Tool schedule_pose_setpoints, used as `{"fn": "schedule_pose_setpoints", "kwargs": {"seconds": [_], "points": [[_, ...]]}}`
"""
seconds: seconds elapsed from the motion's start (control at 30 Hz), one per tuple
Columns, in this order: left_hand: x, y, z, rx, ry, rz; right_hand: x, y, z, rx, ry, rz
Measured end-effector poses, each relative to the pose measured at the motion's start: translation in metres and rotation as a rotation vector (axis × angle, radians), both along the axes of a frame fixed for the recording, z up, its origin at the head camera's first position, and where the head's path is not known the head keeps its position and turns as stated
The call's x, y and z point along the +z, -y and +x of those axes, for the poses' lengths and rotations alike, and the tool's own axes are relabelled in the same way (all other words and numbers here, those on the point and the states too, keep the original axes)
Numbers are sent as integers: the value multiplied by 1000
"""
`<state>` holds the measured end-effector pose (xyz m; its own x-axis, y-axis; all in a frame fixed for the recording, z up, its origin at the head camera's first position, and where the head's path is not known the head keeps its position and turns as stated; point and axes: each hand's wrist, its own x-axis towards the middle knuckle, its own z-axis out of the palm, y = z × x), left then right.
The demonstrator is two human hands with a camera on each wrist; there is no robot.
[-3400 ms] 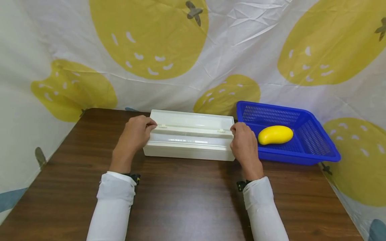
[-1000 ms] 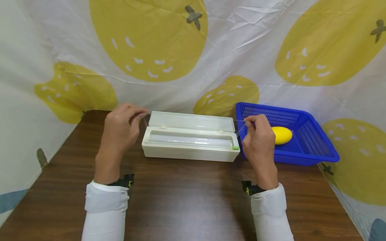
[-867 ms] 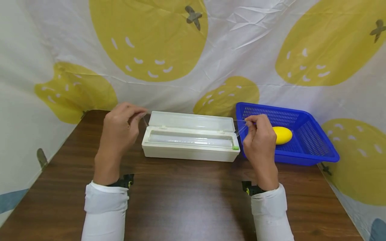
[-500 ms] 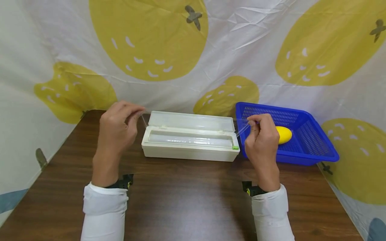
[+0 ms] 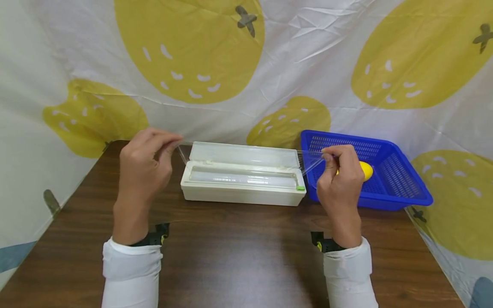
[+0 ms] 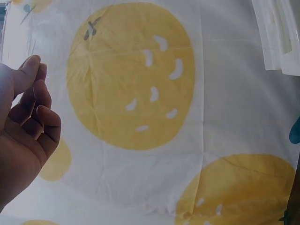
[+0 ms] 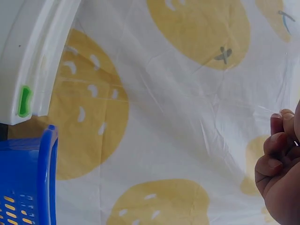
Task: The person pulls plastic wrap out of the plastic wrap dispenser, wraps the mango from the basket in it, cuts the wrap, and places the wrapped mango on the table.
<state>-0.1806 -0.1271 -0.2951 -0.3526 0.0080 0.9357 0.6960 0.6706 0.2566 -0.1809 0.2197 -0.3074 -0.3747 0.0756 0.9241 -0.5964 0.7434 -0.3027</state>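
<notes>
A long white cling film dispenser [image 5: 242,196] stands on the table, its lid [image 5: 244,154] tipped back and a roll [image 5: 242,178] showing inside. A green slider [image 5: 300,188] sits at its right front corner. Clear cling film [image 5: 313,161] stretches up from the box toward both hands. My left hand [image 5: 144,164] pinches one corner of the film between thumb and index finger, raised left of the box. My right hand [image 5: 340,182] pinches the other corner, in front of the blue basket. Both wrist views show the thumb pressed against the index fingertip, as on the left hand [image 6: 30,103].
A blue plastic basket [image 5: 400,199] stands right of the dispenser, with a yellow mango-shaped fruit [image 5: 367,170] in it, partly hidden by the right hand. Behind the brown wooden table [image 5: 239,256] hangs a white cloth [image 5: 308,51] with yellow fruit prints.
Both hands have left the box's sides and risen, drawing film out with them. Over the last second they have drifted farther apart and slightly toward me; the dispenser stays put.
</notes>
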Motion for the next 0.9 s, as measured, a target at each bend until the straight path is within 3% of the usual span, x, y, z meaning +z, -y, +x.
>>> {"fn": "schedule_pose_setpoints", "kwargs": {"seconds": [0.33, 0.67, 0.9], "points": [[7, 0, 10, 12, -61, -2, 7, 0, 9, 0, -75, -21], [13, -2, 21, 9, -89, 51, 14, 3, 16, 19, -151, -81], [15, -3, 26, 16, -112, 78, 18, 5, 23, 26, -154, -109]]}}
